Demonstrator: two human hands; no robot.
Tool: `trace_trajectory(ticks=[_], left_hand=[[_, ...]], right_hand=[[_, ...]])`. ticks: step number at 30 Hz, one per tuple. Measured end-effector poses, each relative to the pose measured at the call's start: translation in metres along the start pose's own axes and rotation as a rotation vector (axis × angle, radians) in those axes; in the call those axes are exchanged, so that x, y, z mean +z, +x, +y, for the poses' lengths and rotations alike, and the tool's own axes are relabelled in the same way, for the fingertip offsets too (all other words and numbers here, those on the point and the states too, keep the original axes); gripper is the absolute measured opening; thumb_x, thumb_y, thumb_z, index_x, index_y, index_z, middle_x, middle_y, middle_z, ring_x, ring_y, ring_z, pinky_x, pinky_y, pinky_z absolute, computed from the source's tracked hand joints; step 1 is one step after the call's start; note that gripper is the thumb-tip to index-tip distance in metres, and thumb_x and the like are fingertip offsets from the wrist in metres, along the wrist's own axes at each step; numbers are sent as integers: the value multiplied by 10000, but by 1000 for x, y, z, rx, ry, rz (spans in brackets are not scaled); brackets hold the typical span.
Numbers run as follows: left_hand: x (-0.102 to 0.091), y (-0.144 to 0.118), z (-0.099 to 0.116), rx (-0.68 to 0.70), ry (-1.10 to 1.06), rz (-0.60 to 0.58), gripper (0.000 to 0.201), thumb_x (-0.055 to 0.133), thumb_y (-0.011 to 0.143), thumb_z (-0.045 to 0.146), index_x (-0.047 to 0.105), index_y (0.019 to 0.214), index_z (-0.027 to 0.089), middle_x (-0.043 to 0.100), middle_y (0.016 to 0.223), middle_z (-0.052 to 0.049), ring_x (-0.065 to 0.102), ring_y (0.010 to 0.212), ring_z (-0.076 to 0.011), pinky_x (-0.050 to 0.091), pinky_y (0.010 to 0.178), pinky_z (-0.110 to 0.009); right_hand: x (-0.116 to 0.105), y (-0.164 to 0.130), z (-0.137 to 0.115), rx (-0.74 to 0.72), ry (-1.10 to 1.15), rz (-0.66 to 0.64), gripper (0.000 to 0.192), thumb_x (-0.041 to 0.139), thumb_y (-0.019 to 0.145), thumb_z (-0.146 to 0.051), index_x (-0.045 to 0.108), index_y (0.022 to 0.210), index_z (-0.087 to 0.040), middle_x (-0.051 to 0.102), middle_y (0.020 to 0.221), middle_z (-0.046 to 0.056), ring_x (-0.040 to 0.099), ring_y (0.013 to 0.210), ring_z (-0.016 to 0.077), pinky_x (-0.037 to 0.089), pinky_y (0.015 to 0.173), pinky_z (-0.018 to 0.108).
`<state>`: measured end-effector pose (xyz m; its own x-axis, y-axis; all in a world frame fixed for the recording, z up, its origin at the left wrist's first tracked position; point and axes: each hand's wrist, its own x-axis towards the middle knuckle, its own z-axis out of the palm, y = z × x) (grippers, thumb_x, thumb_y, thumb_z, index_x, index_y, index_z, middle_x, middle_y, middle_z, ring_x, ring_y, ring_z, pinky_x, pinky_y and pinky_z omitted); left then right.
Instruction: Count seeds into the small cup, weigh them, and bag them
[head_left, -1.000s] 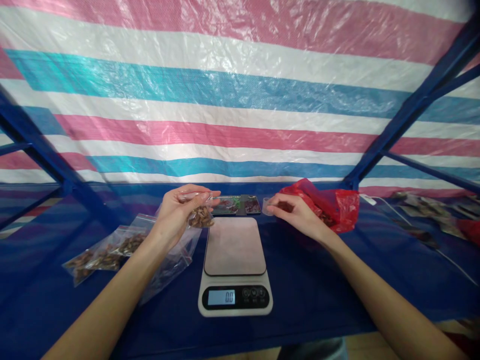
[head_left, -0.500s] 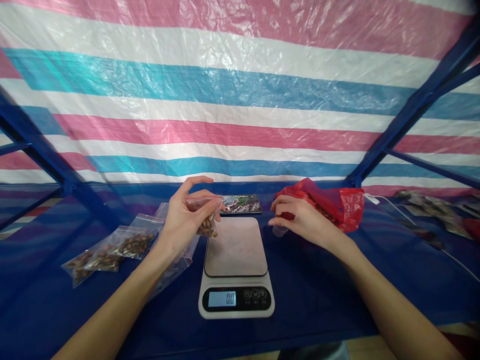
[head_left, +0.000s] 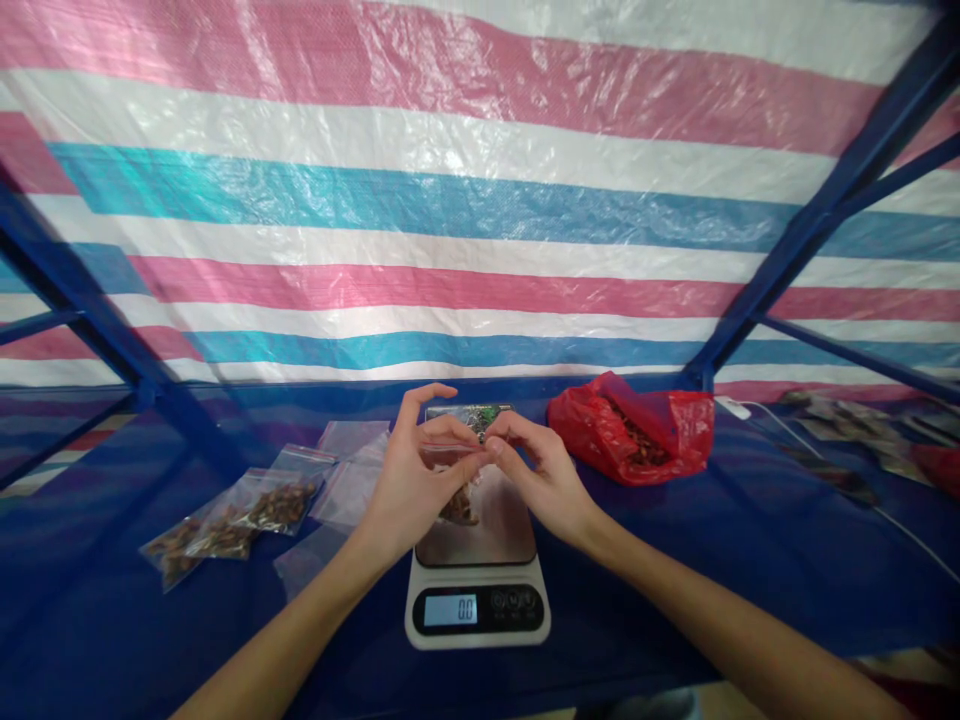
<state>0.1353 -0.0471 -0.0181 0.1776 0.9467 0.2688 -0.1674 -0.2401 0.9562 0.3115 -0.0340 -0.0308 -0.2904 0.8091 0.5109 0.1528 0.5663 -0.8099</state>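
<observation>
The left hand [head_left: 420, 480] and right hand [head_left: 546, 475] are pinching the top edge of a small bag [head_left: 457, 498] over the scale [head_left: 480, 640], where a slipping pinch, if the mouth is gaping, could be spilling its brown pieces [head_left: 460, 510] onto the weighing plate [head_left: 487, 548].

I record 0.0 on the lit display [head_left: 450, 610] of the scale [head_left: 487, 545]; markings on its buttons [head_left: 513, 601] I find illegible.

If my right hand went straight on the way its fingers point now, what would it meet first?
Your right hand would probably meet your bare left hand, which pinches a small clear plastic bag of brown pieces; exact depth is unclear.
</observation>
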Motion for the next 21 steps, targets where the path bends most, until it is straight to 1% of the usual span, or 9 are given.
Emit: trace_trajectory(ticks=[2, 4, 8, 11, 13, 15, 17, 19, 21], left_hand=[[-2, 0, -2, -14, 4, 20, 711, 905, 781, 243, 412, 1293, 272, 707, 847, 70, 712, 634, -123, 565, 577, -195], [-2, 0, -5, -40, 4, 16, 706, 890, 801, 259, 398, 1306, 282, 694, 878, 71, 720, 624, -127, 573, 560, -202], [-1, 0, -10, -96, -56, -48, 750, 875, 814, 251, 373, 1370, 287, 716, 902, 39, 763, 684, -167, 586, 554, -214], [2, 2, -10, -174, -126, -79, 761, 902, 785, 277, 402, 1358, 272, 769, 957, -18, 789, 746, -203, 622, 592, -254], [4, 4, -10, -213, -147, -107, 713, 925, 759, 293, 458, 1296, 250, 791, 991, -50, 800, 764, -218, 623, 594, -259], [5, 5, -12, -213, -149, -125, 643, 928, 758, 294, 508, 1240, 227, 802, 1000, -70, 811, 787, -229, 612, 588, -247], [5, 7, -16, -196, -152, -108, 597, 926, 762, 295, 538, 1208, 214, 809, 996, -79, 816, 812, -239, 615, 594, -250], [4, 8, -19, -184, -145, -75, 577, 937, 747, 300, 568, 1180, 203, 808, 983, -72, 813, 835, -238, 636, 628, -269], [2, 8, -20, -189, -129, -66, 544, 934, 759, 342, 609, 1168, 192, 800, 967, -59, 800, 830, -226, 651, 655, -289]], right_hand=[[2, -1, 1, -3, 19, -9, 315, 629, 1045, -408, 623, 807, -202, 610, 758, -7, 553, 719, 150, 416, 681, 289], [3, -2, 3, 35, 85, -39, 327, 639, 1044, -425, 611, 804, -204, 621, 748, -7, 570, 713, 150, 429, 686, 288], [-2, -1, 9, 143, 241, -85, 376, 639, 1038, -498, 618, 806, -202, 633, 711, -2, 567, 662, 147, 425, 639, 282], [-9, 3, 13, 161, 259, 42, 410, 674, 1007, -535, 602, 776, -205, 595, 664, -15, 521, 608, 135, 399, 598, 273], [-11, 5, 16, 159, 237, 176, 417, 683, 999, -542, 594, 767, -207, 565, 642, -27, 484, 582, 124, 379, 579, 267], [-7, 6, 17, 185, 244, 272, 423, 670, 1002, -557, 590, 773, -210, 546, 632, -33, 462, 568, 120, 370, 563, 262], [0, 8, 18, 246, 302, 294, 434, 680, 982, -589, 581, 782, -216, 527, 638, -37, 456, 564, 120, 371, 539, 256], [8, 11, 17, 294, 361, 264, 449, 731, 927, -615, 577, 783, -220, 503, 640, -44, 447, 557, 119, 366, 509, 250], [12, 15, 16, 285, 367, 241, 452, 778, 880, -616, 591, 779, -218, 500, 631, -47, 440, 546, 116, 359, 490, 245]])
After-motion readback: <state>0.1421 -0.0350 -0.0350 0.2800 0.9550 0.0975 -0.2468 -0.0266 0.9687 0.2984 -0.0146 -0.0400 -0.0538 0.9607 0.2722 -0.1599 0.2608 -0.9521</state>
